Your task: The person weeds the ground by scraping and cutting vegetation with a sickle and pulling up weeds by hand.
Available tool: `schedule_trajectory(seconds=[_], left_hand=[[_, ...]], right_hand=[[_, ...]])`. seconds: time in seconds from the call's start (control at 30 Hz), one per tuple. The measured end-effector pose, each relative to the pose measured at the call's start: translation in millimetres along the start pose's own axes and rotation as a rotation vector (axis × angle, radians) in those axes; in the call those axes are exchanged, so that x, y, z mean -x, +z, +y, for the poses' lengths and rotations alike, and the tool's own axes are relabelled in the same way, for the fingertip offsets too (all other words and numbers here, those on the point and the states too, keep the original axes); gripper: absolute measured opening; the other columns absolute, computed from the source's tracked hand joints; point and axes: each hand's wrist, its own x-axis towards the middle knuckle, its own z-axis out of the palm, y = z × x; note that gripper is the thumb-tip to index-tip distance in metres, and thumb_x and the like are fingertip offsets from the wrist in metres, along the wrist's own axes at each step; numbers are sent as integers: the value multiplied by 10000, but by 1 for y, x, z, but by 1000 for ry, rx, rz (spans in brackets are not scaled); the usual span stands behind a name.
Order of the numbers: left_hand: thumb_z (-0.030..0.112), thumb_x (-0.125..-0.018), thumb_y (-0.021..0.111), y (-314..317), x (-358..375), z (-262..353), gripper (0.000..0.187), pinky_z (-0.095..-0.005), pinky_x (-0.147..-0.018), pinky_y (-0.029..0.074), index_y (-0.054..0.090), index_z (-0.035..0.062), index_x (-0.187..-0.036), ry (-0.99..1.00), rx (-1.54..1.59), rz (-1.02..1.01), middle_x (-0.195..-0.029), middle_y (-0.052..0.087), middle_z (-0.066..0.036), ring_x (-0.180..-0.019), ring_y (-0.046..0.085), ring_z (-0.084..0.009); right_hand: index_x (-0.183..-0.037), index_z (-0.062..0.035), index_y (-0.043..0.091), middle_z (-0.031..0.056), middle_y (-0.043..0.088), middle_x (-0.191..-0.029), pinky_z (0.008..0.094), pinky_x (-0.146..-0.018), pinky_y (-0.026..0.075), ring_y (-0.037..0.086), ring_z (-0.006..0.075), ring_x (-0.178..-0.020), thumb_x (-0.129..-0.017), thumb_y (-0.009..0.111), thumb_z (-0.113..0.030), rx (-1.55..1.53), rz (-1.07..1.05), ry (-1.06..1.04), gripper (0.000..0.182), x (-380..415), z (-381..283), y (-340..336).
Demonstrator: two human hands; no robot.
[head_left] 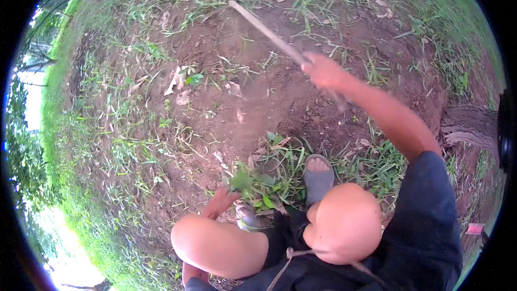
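Observation:
My right hand (pixel 325 71) is wrapped around a long wooden stick (pixel 266 32), held out over the bare soil. One end of the stick points to the upper left; its short other end shows below my fist, blurred. Low on the left, beside my bent knee, my left hand (pixel 219 202) is closed at a tuft of green weeds (pixel 245 182), which is smeared by motion. My knee hides part of that arm. More cut or loose grass (pixel 288 170) lies between the tuft and my sandalled foot (pixel 319 177).
Brown soil (pixel 215 113) with scattered grass and dry leaves (pixel 175 81) spreads ahead of me. A thick tree trunk or root (pixel 469 125) lies at the right. Trees stand along the far left, and a small red object (pixel 474 229) sits at the lower right.

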Motion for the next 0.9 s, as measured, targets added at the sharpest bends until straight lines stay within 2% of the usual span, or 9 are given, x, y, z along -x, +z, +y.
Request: schedule_trajectory(seconds=[0.1,0.23,0.33,0.43,0.53,0.6,0.7,0.8,0.9], left_hand=[[360,-840,603,12,6,1,586,-436,-1085,341,544,59,-1339,-77,-27,-35,-1282,567,-235,-1238,486,-379],[390,-831,610,26,10,-9,677,-455,-1103,309,463,56,-1402,105,-69,-98,-1362,486,-230,-1300,413,-378],[328,-845,646,27,17,3,654,-456,-1101,311,452,52,-1405,-60,-6,-188,-1416,458,-205,-1325,399,-337],[268,-863,656,27,37,63,575,-434,-1099,332,499,48,-1371,-107,155,-215,-1362,531,-180,-1277,466,-311],[64,-880,621,23,45,115,415,-388,-1047,412,584,33,-1292,-106,156,-194,-1267,620,-107,-1190,544,-209],[82,-877,620,17,65,132,390,-391,-1014,426,586,28,-1262,-101,106,-185,-1226,624,-119,-1153,557,-225],[108,-873,618,-2,94,159,356,-396,-964,448,590,22,-1218,-95,-25,-249,-1165,630,-137,-1099,577,-247],[134,-868,617,-25,100,200,327,-400,-913,470,594,16,-1173,-51,-215,-425,-1104,635,-154,-1044,597,-270],[160,-864,615,-36,79,240,304,-405,-863,491,598,10,-1128,63,-415,-691,-1043,641,-172,-989,617,-293]], right_hand=[[-1010,-19,575,171,656,-810,454,-655,501,664,305,-718,-980,477,-374,66,-119,27,369,58,78,14],[-1020,-12,570,151,615,-776,436,-634,471,609,276,-705,-985,456,-492,-40,-236,393,494,210,172,1],[-1012,11,521,230,606,-779,488,-633,467,615,395,-701,-1001,438,-457,-3,-189,498,476,328,206,-9],[-1013,26,511,247,610,-802,516,-663,466,616,442,-735,-1012,427,-426,-46,-130,582,460,347,194,-26],[-1021,31,503,275,611,-797,532,-665,476,624,454,-755,-1024,421,-391,63,-74,416,430,297,182,-56],[-1045,25,498,282,618,-815,517,-653,491,624,455,-749,-1027,421,-376,0,-100,347,408,242,176,-76],[-1092,13,501,204,630,-797,457,-620,506,640,372,-702,-1021,436,-347,113,-106,344,373,197,174,-93],[-1414,-32,410,28,552,-749,306,-514,456,530,126,-572,-976,469,-247,-409,-6,276,491,217,144,-113],[-1488,-71,363,7,515,-716,273,-481,412,483,95,-540,-969,488,-238,-312,-27,339,559,276,146,-114]])
